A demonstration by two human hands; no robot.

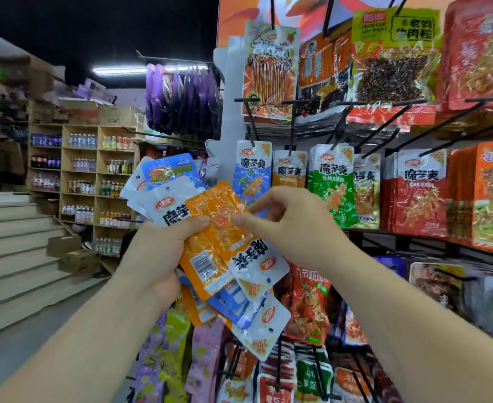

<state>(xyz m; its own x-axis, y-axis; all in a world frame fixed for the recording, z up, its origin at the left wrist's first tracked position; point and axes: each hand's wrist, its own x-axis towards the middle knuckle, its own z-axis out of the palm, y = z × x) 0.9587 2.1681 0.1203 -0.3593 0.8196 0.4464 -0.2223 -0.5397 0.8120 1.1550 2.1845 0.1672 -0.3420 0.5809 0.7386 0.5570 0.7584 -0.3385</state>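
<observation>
My left hand (158, 251) grips a fanned bunch of several snack packets (181, 199), blue, white and orange, with its thumb pressed on top. An orange packet (225, 228) lies upside down at the front of the bunch. My right hand (291, 225) pinches the upper right part of that orange packet between thumb and curled fingers. More packets of the bunch hang below my left hand, among them a white-topped one (265, 324).
A display rack with black hooks (442, 123) fills the right side, hung with rows of snack packets (332, 184) in blue, orange, green and red. Purple bags (181, 97) hang further back. Wooden shelves with bottles (94, 170), cardboard boxes (73, 251) and stairs (12, 242) stand at the left.
</observation>
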